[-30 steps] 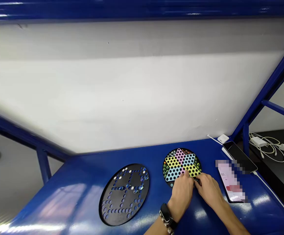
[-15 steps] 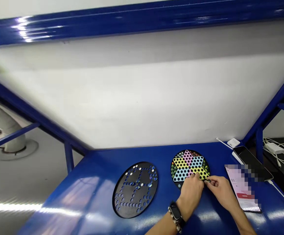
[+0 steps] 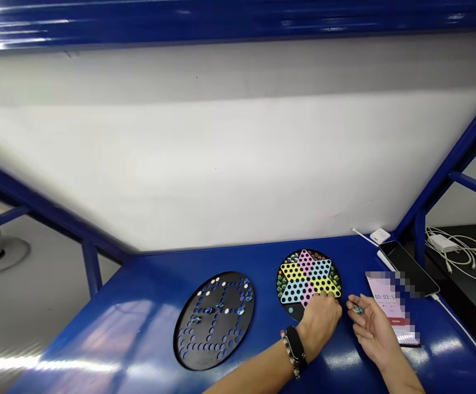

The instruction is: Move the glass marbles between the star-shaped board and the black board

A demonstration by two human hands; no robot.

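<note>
A round Chinese checkers board [image 3: 293, 285] with a pink, yellow and light-blue star lies on the blue table, glass marbles in the pockets round its rim. My left hand [image 3: 322, 318] wears a dark wristband and a bead bracelet. Its fingers are curled down at the board's lower right edge, and what they grip, if anything, is hidden. To the right of the board, my right hand [image 3: 372, 331] is turned partly palm up, fingers bent round greenish glass marbles [image 3: 358, 310]; their exact number is unclear.
A black round tray with holes [image 3: 200, 358] lies to the left, carrying several blue and white marbles. At the right are a phone with a lit timer screen [image 3: 394, 306], a dark phone [image 3: 410, 268], a white charger [image 3: 379, 236] and cables. A white wall stands behind.
My right hand has drawn away from the board and turned upward, showing marbles. My left hand remains at the board's edge. One marble on the black tray has shifted left. The view has shifted slightly.
</note>
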